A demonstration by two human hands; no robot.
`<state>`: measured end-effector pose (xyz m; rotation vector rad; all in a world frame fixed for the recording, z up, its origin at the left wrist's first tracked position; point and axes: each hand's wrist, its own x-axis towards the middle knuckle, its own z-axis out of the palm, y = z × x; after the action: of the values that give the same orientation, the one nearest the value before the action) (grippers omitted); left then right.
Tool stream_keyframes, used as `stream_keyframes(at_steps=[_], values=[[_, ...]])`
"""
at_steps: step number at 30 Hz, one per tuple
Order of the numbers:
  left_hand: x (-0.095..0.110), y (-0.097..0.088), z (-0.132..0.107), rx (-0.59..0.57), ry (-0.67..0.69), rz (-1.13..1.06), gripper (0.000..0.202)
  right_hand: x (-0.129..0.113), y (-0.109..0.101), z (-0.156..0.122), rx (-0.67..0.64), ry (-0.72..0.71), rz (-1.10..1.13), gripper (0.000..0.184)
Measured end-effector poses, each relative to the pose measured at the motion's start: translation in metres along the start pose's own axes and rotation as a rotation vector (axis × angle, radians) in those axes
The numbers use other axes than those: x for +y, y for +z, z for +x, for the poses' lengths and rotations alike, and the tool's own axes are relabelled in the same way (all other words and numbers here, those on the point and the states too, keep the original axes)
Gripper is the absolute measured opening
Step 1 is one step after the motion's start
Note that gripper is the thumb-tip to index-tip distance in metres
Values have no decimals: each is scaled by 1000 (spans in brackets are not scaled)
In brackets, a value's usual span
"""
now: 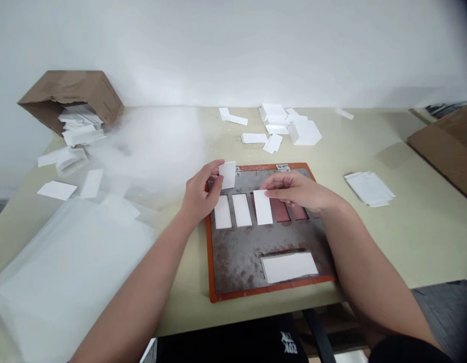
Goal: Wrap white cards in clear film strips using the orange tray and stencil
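Hands apart above a rust-stained steel plate with an orange rim: left hand pinching a white card at the plate's top edge, right hand with fingertips resting on a second white card over the third narrow slot. First two narrow slots already filled with white cards, a wider card lying in the long lower slot, two red-brown narrow slots still bare. More loose cards scattered across the worktop, a stack off to the right, others spilling from a tipped cardboard box
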<state>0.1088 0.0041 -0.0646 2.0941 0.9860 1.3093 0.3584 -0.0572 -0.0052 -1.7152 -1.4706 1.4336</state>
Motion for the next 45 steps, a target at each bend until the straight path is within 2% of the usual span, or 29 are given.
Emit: stream_keyframes(at_steps=[25,29,35,45], values=[[1,0,0,-5,-9,19,32,4,-1,2,-14,-20,-27,29],[1,0,0,-1,-2,5,31,4,0,2,12,-1,-79,26],[0,0,0,-6,-7,-3,31,4,3,4,61,-139,-167,20],[-1,0,0,1,-4,4,32,4,8,3,114,-96,-259,18]])
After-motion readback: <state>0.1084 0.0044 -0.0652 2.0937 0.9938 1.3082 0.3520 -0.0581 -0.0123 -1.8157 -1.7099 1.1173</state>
